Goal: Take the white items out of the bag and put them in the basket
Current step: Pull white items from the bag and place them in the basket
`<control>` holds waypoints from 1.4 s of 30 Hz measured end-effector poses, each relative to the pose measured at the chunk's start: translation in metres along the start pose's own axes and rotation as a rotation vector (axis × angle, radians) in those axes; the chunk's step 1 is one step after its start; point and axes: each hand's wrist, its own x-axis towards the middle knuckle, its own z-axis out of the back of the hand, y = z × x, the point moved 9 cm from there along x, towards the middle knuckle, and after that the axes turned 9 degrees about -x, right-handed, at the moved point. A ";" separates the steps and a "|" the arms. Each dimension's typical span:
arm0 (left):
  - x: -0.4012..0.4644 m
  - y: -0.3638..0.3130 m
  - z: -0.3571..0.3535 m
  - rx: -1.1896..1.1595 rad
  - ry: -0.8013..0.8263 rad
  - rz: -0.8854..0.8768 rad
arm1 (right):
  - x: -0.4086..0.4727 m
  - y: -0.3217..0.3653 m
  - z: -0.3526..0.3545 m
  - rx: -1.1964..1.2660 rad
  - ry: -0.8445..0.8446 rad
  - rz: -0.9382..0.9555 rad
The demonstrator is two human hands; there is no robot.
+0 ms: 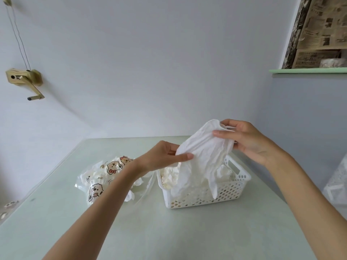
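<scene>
Pale grey walls back a light green table (131, 231), where a white perforated plastic basket (212, 196) stands beside a clear plastic bag (105, 177) printed with cartoon puppies. Above the basket, both hands hold up one crumpled white cloth (204, 151). The left hand (161, 156) pinches its lower left edge between thumb and curled fingers; the right hand (244, 139) grips its upper right corner, thumb across the front and fingers curled behind. Below the fingers the cloth hangs down into the basket, its tail over the near wall, with more white cloths (170, 175) bunched inside. Left of the left wrist, the bag lies on the table with white items (129, 196) in it.
</scene>
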 end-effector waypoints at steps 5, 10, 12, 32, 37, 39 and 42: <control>-0.003 -0.021 0.011 0.031 -0.070 -0.114 | -0.001 -0.026 0.006 -0.067 0.201 -0.167; 0.000 -0.018 0.013 0.053 -0.046 -0.111 | 0.002 -0.026 0.003 -0.132 0.246 -0.190; 0.000 -0.015 0.014 0.076 -0.056 -0.112 | 0.007 -0.023 0.003 -0.071 0.194 -0.150; -0.008 -0.005 0.057 -0.170 -0.603 -0.154 | 0.015 0.016 -0.030 -0.046 -0.273 0.133; -0.026 -0.012 0.067 -0.210 -0.946 -0.261 | 0.021 0.008 -0.057 0.297 -0.365 0.050; -0.021 -0.019 0.065 -0.110 -0.973 -0.295 | 0.027 -0.006 -0.056 0.381 -0.383 0.004; 0.017 -0.009 0.057 0.250 -0.850 -0.137 | 0.038 -0.042 -0.035 0.223 -0.426 -0.047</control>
